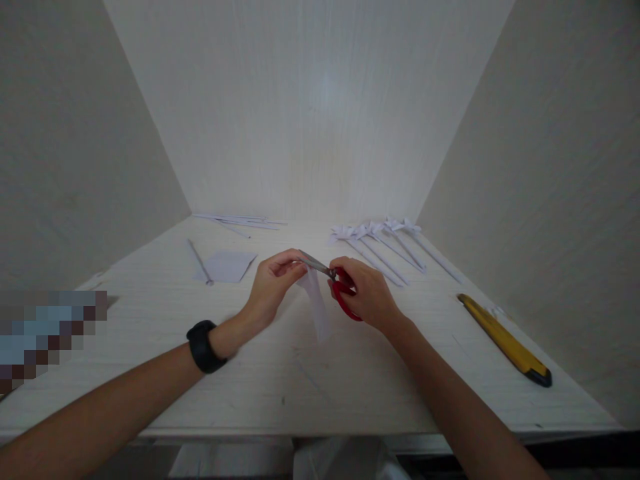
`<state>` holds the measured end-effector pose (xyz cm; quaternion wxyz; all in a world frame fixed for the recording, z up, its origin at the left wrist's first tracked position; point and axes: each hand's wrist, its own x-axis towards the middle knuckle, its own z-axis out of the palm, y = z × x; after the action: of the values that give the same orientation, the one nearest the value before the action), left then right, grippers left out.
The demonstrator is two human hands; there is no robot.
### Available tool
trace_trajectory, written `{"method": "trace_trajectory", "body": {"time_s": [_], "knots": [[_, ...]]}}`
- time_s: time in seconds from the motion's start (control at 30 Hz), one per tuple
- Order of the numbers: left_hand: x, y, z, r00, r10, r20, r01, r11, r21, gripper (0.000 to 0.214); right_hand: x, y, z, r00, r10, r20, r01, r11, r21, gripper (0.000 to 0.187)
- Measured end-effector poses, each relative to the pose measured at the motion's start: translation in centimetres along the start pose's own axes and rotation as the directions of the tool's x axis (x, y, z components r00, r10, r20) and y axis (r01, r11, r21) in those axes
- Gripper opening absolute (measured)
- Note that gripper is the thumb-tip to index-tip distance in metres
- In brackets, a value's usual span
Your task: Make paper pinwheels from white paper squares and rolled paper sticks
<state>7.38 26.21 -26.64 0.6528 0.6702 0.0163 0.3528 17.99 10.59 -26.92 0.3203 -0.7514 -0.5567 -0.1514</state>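
Observation:
In the middle of the head view, my left hand [277, 277] pinches a thin white paper strip [315, 303] near its upper end, and the rest hangs down over the table. My right hand [367, 290] grips red-handled scissors [345, 300] by the loops. Their metal blades point left and lie across the top of the strip, the tips close to my left fingertips. Whether the blades are parted around the paper is too small to tell. A black band sits on my left wrist.
Paper flowers on rolled stems [380, 247] lie at the back right, and thin paper rolls [235, 220] at the back left. A paper stack [227, 265] with one stick [200, 261] is left of my hands. A yellow utility knife [505, 340] rests at right. Walls enclose the white table [250, 393].

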Motion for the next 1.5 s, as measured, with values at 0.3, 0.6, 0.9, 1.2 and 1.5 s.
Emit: {"method": "trace_trajectory", "body": {"time_s": [0.3, 0.6, 0.9, 1.2, 1.5], "knots": [[0.09, -0.24, -0.1, 1.0, -0.005, -0.003, 0.005, 1.0, -0.006, 0.003, 0.03, -0.1, -0.09, 1.0, 0.005, 0.0, -0.005, 1.0, -0.002, 0.02], [0.09, -0.01, 0.02, 1.0, -0.02, -0.02, 0.019, 0.999, -0.028, 0.003, 0.0, -0.25, -0.17, 0.999, 0.036, -0.003, -0.036, 0.999, 0.003, 0.018], [0.02, -0.16, 0.03, 0.999, -0.045, -0.024, 0.045, 0.999, -0.009, 0.006, 0.07, -0.25, -0.31, 1.0, 0.009, 0.02, -0.009, 1.0, -0.019, 0.017], [0.03, -0.14, 0.0, 0.998, -0.048, -0.03, 0.047, 0.999, -0.025, 0.007, -0.02, 0.0, -0.24, 1.0, 0.005, 0.025, -0.004, 0.998, -0.06, 0.019], [0.04, -0.39, -0.1, 0.999, -0.043, -0.022, 0.042, 0.999, -0.023, 0.005, 0.18, 0.07, -0.1, 0.999, 0.028, 0.034, -0.025, 0.997, -0.074, 0.019]]}}
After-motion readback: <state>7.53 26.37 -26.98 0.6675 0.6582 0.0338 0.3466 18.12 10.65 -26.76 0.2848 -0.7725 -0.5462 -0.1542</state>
